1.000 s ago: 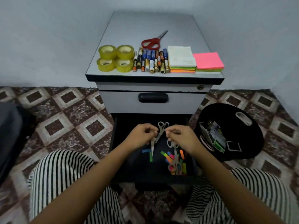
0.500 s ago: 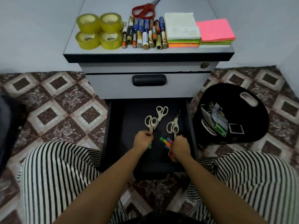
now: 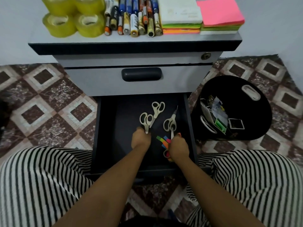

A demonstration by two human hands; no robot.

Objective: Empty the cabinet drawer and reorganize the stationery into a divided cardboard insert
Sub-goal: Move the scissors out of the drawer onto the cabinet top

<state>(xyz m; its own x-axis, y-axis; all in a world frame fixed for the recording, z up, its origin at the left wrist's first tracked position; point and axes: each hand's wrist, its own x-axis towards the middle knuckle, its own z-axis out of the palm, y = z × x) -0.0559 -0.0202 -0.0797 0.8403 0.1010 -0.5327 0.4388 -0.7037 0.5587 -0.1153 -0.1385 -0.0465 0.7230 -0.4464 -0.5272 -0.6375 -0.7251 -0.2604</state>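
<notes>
Drawer (image 3: 114, 128), lowest in a grey cabinet (image 3: 105, 79), pulled open toward the person, dark inside. It contains three grey-handled pairs of scissors and a fan of coloured flags (image 3: 161, 139).

- Left scissors (image 3: 145, 120): handles point away from the person. The blade end is caught in the curled fingers of the left hand (image 3: 141, 139).
- Middle scissors (image 3: 157, 108): lying loose, farther back, with the blade slanting down across the handles of the left scissors.
- Right scissors (image 3: 169, 123): the lower end is gripped by the right hand (image 3: 177, 149). That hand lies over the flags and over a red handle loop (image 3: 166, 154) that just shows at its edge.

Cabinet top, front edge, left to right:
- four yellow tape rolls (image 3: 73, 18)
- a row of batteries (image 3: 132, 20)
- stacked note pads (image 3: 180, 18)
- pink pad (image 3: 219, 13)

Right of the drawer stands a black bin (image 3: 237, 89) holding scraps, on a patterned tile floor (image 3: 49, 99). Striped trousers (image 3: 41, 177) show at both sides.

Changes:
- One second ago both hands met knuckle to knuckle at a single pair in mid-drawer. They are now apart, each on its own pair.
- Against the frame half a second back, hands and scissors keep the same layout.
- The view sits lower and closer, so the red scissors at the back of the cabinet top fall outside the frame.
</notes>
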